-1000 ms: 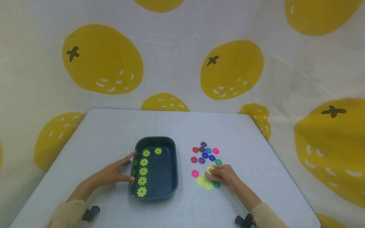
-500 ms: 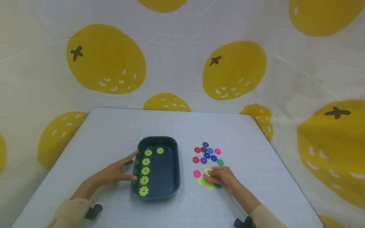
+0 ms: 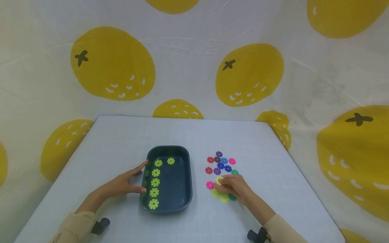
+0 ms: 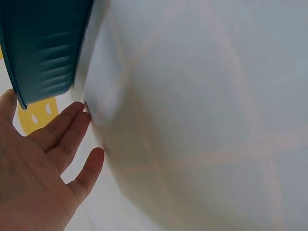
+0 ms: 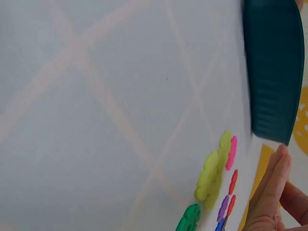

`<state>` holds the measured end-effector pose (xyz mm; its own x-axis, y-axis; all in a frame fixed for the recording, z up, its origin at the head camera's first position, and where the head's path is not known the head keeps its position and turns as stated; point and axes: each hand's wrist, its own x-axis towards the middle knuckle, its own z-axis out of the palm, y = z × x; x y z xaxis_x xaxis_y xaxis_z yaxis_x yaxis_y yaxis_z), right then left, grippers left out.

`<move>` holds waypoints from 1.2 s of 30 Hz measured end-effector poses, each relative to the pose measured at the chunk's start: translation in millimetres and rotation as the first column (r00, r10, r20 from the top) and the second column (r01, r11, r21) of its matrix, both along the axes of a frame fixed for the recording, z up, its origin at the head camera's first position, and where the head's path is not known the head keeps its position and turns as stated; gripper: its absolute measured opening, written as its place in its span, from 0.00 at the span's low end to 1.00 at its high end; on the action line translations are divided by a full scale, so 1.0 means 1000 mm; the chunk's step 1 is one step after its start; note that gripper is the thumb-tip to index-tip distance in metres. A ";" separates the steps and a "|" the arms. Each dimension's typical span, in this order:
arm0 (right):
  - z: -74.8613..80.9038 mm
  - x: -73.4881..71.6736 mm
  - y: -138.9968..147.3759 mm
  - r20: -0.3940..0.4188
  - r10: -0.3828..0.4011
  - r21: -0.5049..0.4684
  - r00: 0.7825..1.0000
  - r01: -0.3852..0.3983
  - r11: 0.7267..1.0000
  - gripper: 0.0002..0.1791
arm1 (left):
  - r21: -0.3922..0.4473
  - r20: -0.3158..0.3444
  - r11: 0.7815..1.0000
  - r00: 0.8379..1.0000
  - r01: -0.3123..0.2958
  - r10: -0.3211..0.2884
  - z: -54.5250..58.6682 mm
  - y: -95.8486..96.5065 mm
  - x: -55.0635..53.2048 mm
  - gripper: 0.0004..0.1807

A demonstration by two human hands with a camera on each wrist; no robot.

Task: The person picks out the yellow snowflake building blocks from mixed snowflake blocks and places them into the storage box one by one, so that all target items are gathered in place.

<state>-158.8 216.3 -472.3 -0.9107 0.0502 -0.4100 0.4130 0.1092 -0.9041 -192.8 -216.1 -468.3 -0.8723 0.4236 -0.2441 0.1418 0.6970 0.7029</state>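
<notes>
A dark teal tray (image 3: 190, 189) stands on the table. Inside it, several yellow-green flower discs (image 3: 155, 182) form a column along the left side, and one more disc (image 3: 171, 161) lies at the far end. My left hand (image 3: 123, 185) has its fingers spread, thumb and fingertip at the tray's left rim. Over the loose discs, my right hand (image 3: 235, 187) pinches a yellow-green flower disc (image 3: 219, 180) between thumb and fingers. Below that hand are yellow-green discs (image 3: 224, 197), a green disc (image 3: 233, 197) partly hidden, and a pink disc (image 3: 210, 185).
Further back lie several loose discs: red (image 3: 208, 170), purple (image 3: 217, 171), blue (image 3: 228, 168), black (image 3: 217, 159) and pink (image 3: 232, 161). A white cloth (image 3: 133, 135) covers the table. Behind it hangs a curtain (image 3: 185, 67) with large yellow fruit prints.
My right hand has shifted slightly left with the yellow-green flower disc still pinched. The left hand keeps its place at the tray's rim, and the head view has swung a little.
</notes>
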 end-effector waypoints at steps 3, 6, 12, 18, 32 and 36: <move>0.003 -0.002 -0.003 -0.002 -0.006 0.006 1.000 0.006 1.000 0.18 | -0.002 0.004 1.000 1.000 -0.005 0.005 0.001 0.000 0.000 0.62; 0.006 -0.004 -0.006 -0.003 -0.003 -0.011 1.000 0.003 1.000 0.17 | -0.003 0.004 1.000 1.000 -0.007 0.007 0.001 0.000 0.000 0.62; 0.011 -0.008 -0.016 -0.001 0.011 -0.025 1.000 -0.011 1.000 0.17 | 0.004 -0.003 1.000 1.000 -0.002 0.002 0.001 -0.001 0.000 0.62; 0.012 -0.012 -0.030 0.015 0.012 -0.046 1.000 -0.011 0.999 0.19 | 0.006 0.003 1.000 1.000 -0.003 0.003 -0.001 -0.001 -0.001 0.61; 0.020 -0.018 -0.057 0.029 0.024 -0.131 0.999 -0.020 0.991 0.23 | 0.005 0.008 1.000 1.000 -0.010 0.010 -0.004 -0.001 -0.001 0.62; 0.022 -0.019 -0.062 0.028 0.038 -0.133 0.999 -0.034 0.991 0.25 | 0.000 -0.003 1.000 1.000 -0.018 0.018 -0.005 -0.001 0.000 0.62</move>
<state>-178.2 154.5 -450.0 -0.8981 -0.0390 -0.4381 0.4383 0.0047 -0.8988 -193.0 -217.2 -472.8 -0.8807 0.4074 -0.2418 0.1309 0.6997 0.7024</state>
